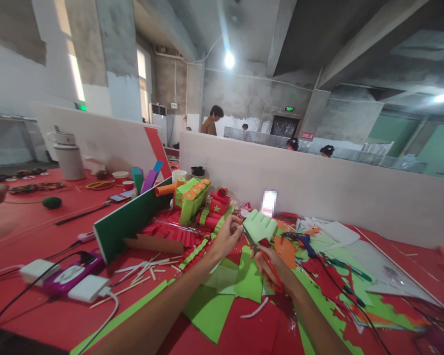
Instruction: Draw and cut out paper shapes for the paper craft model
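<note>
My left hand (pixel 227 235) is closed in a pinch at the left edge of a pale green paper piece (pixel 259 226) with a scalloped top. In my right hand (pixel 268 266) is a pair of scissors (pixel 277 276) with red-orange handles. Its dark blades point up and left, against the lower left of the pale green piece; whether they are open is hard to make out. Bright green sheets (pixel 248 276) lie beneath my hands on the red tabletop (pixel 259 328). Rolled red and green paper shapes with stars (pixel 216 207) stand just beyond my left hand.
A dark green board (pixel 133 219) stands upright on the left, near a purple power strip (pixel 74 271) with cables. A blue glue gun (pixel 306 242) and paper scraps lie right. A white partition (pixel 318 192) borders the back, with a lit phone (pixel 269 202) before it. People are beyond.
</note>
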Demonstrator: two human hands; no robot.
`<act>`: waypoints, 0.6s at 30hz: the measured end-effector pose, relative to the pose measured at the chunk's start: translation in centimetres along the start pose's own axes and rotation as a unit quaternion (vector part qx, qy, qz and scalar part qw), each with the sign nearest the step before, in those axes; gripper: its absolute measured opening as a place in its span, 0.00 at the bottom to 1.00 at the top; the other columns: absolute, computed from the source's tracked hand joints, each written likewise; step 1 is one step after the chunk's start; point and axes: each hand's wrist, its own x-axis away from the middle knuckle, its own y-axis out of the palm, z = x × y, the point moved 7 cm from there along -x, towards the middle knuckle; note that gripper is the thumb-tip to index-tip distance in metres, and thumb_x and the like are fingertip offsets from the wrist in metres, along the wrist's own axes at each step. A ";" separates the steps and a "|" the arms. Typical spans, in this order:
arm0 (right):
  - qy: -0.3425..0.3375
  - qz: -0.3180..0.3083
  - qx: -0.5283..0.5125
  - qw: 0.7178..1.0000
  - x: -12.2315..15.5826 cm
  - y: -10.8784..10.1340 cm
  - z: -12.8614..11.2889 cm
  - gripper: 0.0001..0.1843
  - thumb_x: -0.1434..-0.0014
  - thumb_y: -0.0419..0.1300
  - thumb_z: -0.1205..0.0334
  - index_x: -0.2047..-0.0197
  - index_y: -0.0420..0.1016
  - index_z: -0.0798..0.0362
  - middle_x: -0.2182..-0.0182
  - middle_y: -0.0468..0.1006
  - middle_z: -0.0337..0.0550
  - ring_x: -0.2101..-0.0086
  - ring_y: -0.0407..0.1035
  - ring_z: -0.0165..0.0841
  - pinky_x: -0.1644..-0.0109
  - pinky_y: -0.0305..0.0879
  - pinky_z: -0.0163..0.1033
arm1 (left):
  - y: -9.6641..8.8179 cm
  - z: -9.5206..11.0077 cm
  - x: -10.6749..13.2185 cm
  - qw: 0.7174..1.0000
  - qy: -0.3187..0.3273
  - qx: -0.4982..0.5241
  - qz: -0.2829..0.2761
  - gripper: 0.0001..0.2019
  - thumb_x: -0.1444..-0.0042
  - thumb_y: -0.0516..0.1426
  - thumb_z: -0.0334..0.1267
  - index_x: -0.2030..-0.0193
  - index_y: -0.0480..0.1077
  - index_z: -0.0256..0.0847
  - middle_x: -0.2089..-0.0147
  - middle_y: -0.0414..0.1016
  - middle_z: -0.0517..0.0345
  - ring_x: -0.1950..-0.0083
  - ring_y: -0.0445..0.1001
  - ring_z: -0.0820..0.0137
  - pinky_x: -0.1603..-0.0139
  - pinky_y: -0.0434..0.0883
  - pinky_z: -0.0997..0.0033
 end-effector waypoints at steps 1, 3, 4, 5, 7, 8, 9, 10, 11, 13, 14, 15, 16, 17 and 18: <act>0.001 0.001 -0.001 1.000 -0.1 0.0 0.2 0.30 0.43 0.52 0.31 0.63 0.69 0.53 0.85 0.62 0.31 0.89 0.53 0.24 0.87 0.51 0.29 | 0.0 0.0 0.0 1.000 0.000 -0.001 -0.002 0.15 0.44 0.58 0.46 0.59 0.59 0.41 0.73 0.63 0.67 0.75 0.63 0.76 0.73 0.62 0.76; -0.002 0.002 -0.007 1.000 0.0 0.1 0.1 0.29 0.42 0.53 0.32 0.64 0.68 0.53 0.85 0.62 0.30 0.89 0.53 0.23 0.88 0.50 0.29 | 0.0 -0.2 -0.1 1.000 -0.001 -0.002 -0.004 0.15 0.44 0.58 0.46 0.58 0.59 0.41 0.73 0.63 0.67 0.75 0.63 0.76 0.73 0.61 0.76; -0.003 0.003 -0.008 1.000 0.1 0.1 -0.1 0.28 0.42 0.53 0.33 0.64 0.68 0.53 0.85 0.61 0.30 0.89 0.52 0.23 0.88 0.50 0.29 | 0.0 -0.3 -0.1 1.000 -0.002 -0.003 -0.005 0.16 0.44 0.58 0.46 0.58 0.59 0.41 0.73 0.63 0.68 0.75 0.63 0.76 0.73 0.61 0.76; -0.004 0.003 -0.008 1.000 0.2 0.1 -0.3 0.27 0.42 0.55 0.34 0.64 0.68 0.53 0.85 0.61 0.29 0.89 0.52 0.23 0.89 0.49 0.28 | -0.1 -0.3 -0.1 1.000 -0.002 -0.005 -0.006 0.16 0.44 0.58 0.46 0.58 0.58 0.41 0.74 0.63 0.68 0.76 0.63 0.76 0.73 0.61 0.76; -0.002 0.002 -0.005 1.000 0.6 0.0 -0.8 0.25 0.42 0.57 0.37 0.63 0.68 0.53 0.85 0.60 0.28 0.89 0.51 0.22 0.89 0.49 0.27 | -0.1 -0.5 -0.2 1.000 0.002 -0.009 -0.005 0.15 0.44 0.58 0.45 0.57 0.58 0.41 0.74 0.62 0.68 0.76 0.63 0.76 0.73 0.60 0.77; 0.000 0.001 -0.003 1.000 0.7 0.0 -1.0 0.24 0.42 0.58 0.38 0.62 0.68 0.53 0.85 0.60 0.28 0.89 0.51 0.21 0.88 0.49 0.27 | -0.2 -0.5 -0.2 1.000 0.005 -0.011 -0.005 0.15 0.44 0.58 0.45 0.57 0.58 0.41 0.75 0.62 0.68 0.76 0.63 0.76 0.74 0.60 0.77; 0.001 -0.001 -0.001 1.000 0.7 0.0 -1.2 0.24 0.42 0.58 0.39 0.61 0.69 0.53 0.85 0.60 0.27 0.89 0.51 0.21 0.88 0.50 0.27 | -0.2 -0.5 -0.2 1.000 0.008 -0.013 -0.004 0.15 0.43 0.58 0.45 0.57 0.58 0.41 0.75 0.62 0.69 0.76 0.63 0.76 0.74 0.60 0.76; 0.000 -0.003 0.003 1.000 0.7 0.0 -1.2 0.24 0.42 0.58 0.39 0.61 0.69 0.53 0.85 0.60 0.28 0.89 0.52 0.21 0.88 0.50 0.27 | -0.2 -0.5 -0.2 1.000 0.010 -0.015 -0.002 0.15 0.43 0.58 0.44 0.57 0.58 0.41 0.75 0.62 0.69 0.76 0.63 0.76 0.74 0.60 0.76; -0.003 -0.002 0.006 1.000 0.7 0.0 -1.2 0.24 0.41 0.57 0.39 0.60 0.69 0.53 0.85 0.60 0.28 0.89 0.52 0.22 0.88 0.50 0.27 | -0.3 -0.5 -0.2 1.000 0.011 -0.016 -0.001 0.15 0.43 0.58 0.44 0.56 0.58 0.41 0.75 0.62 0.69 0.76 0.64 0.76 0.74 0.60 0.76; -0.004 0.004 0.010 1.000 0.5 -0.1 -0.8 0.25 0.41 0.57 0.38 0.60 0.70 0.54 0.85 0.61 0.29 0.89 0.53 0.23 0.88 0.50 0.28 | -0.3 -0.6 -0.2 1.000 0.007 -0.017 0.001 0.15 0.43 0.58 0.44 0.56 0.58 0.41 0.75 0.62 0.69 0.76 0.64 0.75 0.74 0.61 0.76; -0.001 0.008 0.009 1.000 0.4 -0.2 -0.6 0.25 0.42 0.57 0.38 0.60 0.70 0.54 0.85 0.61 0.29 0.89 0.53 0.23 0.89 0.50 0.28 | -0.3 -0.6 -0.2 1.000 0.005 -0.017 0.001 0.15 0.43 0.58 0.44 0.56 0.58 0.41 0.75 0.62 0.69 0.76 0.64 0.75 0.74 0.61 0.76; 0.001 0.009 0.008 1.000 0.4 -0.2 -0.5 0.25 0.42 0.57 0.37 0.60 0.70 0.54 0.86 0.61 0.29 0.90 0.53 0.23 0.89 0.50 0.28 | -0.3 -0.6 -0.2 1.000 0.003 -0.016 0.002 0.15 0.43 0.58 0.45 0.56 0.58 0.41 0.75 0.62 0.69 0.76 0.64 0.75 0.74 0.60 0.76; 0.002 0.008 0.007 1.000 0.3 -0.2 -0.4 0.25 0.43 0.58 0.38 0.60 0.70 0.54 0.86 0.61 0.29 0.90 0.53 0.23 0.89 0.50 0.28 | -0.3 -0.6 -0.2 1.000 0.001 -0.014 0.002 0.15 0.44 0.59 0.45 0.57 0.58 0.41 0.75 0.62 0.68 0.76 0.64 0.75 0.74 0.60 0.76; 0.001 0.006 0.006 1.000 0.4 -0.2 -0.5 0.24 0.43 0.58 0.38 0.61 0.70 0.54 0.86 0.60 0.28 0.90 0.53 0.23 0.89 0.50 0.28 | -0.3 -0.6 -0.2 1.000 0.000 -0.011 0.002 0.16 0.44 0.59 0.45 0.57 0.58 0.42 0.75 0.63 0.68 0.76 0.64 0.75 0.74 0.60 0.76; -0.002 0.003 0.007 1.000 0.5 -0.1 -0.7 0.24 0.42 0.58 0.39 0.60 0.70 0.53 0.86 0.60 0.28 0.89 0.53 0.23 0.89 0.51 0.28 | -0.3 -0.6 -0.2 1.000 -0.001 -0.008 0.003 0.16 0.44 0.59 0.45 0.57 0.58 0.42 0.75 0.63 0.69 0.76 0.64 0.76 0.74 0.60 0.76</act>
